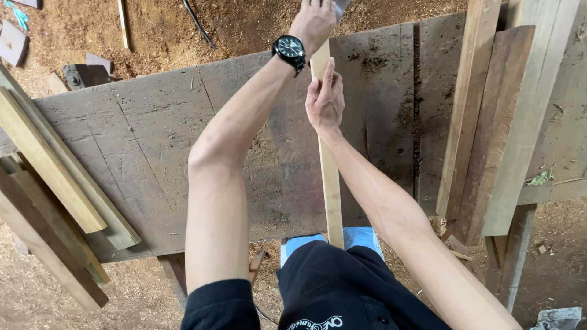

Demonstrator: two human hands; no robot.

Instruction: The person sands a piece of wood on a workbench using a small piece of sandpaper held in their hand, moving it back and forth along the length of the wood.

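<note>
A long thin wooden strip (331, 183) lies lengthwise across the worn plank workbench (147, 134), running from my body toward the far edge. My right hand (326, 101) rests on the strip near its far part, fingers laid along it. My left hand (313, 21), with a black wristwatch (289, 49) on the wrist, reaches to the strip's far end at the top edge of the view and seems closed around something grey there; most of that object is cut off.
Pale wooden battens (52, 165) lean at the bench's left end. Several planks (495, 122) lie stacked on the right side. Sawdust covers the ground, with a black cable (197, 23) and scrap pieces (85, 72) beyond the bench.
</note>
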